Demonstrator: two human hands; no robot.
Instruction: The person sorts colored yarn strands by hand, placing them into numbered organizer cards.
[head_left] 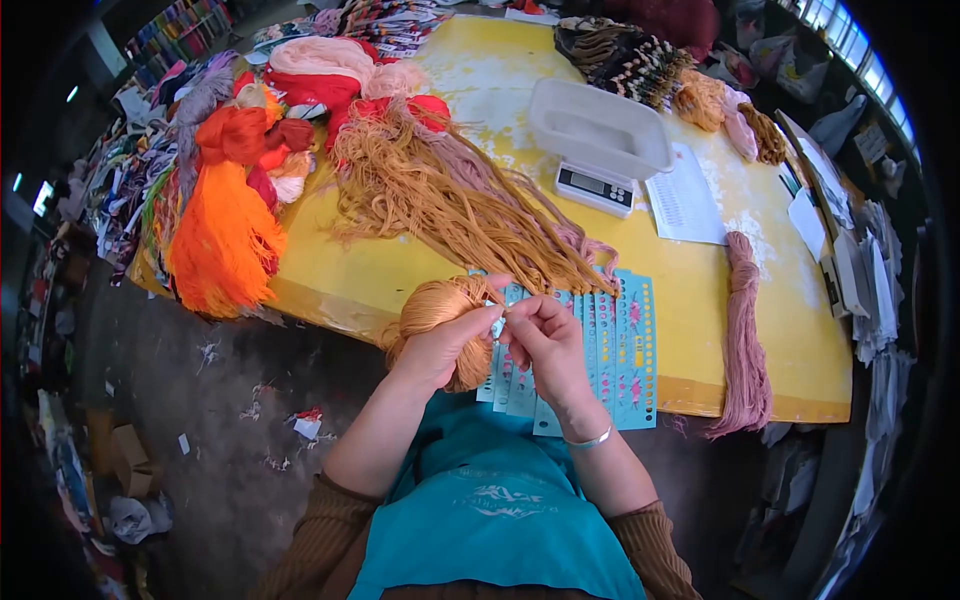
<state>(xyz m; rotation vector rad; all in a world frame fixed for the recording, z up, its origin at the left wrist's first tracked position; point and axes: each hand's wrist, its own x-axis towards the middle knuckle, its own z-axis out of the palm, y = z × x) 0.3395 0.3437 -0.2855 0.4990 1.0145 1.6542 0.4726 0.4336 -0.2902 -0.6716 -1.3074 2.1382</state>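
Observation:
A thick hank of golden-tan yarn is in my left hand, whose fingers wrap round its right side. My right hand is pinched close beside the left fingertips, at the hank's right edge; what its fingertips hold is too small to make out. Under and behind my hands, a fan of turquoise cards with round holes and pink motifs lies at the table's front edge. Long loose tan and mauve strands stretch across the table just beyond the cards.
On the yellow table are orange yarn, a scale bearing a white plastic tray, a printed sheet and a pink hank at the right. More yarn lies along the far edge.

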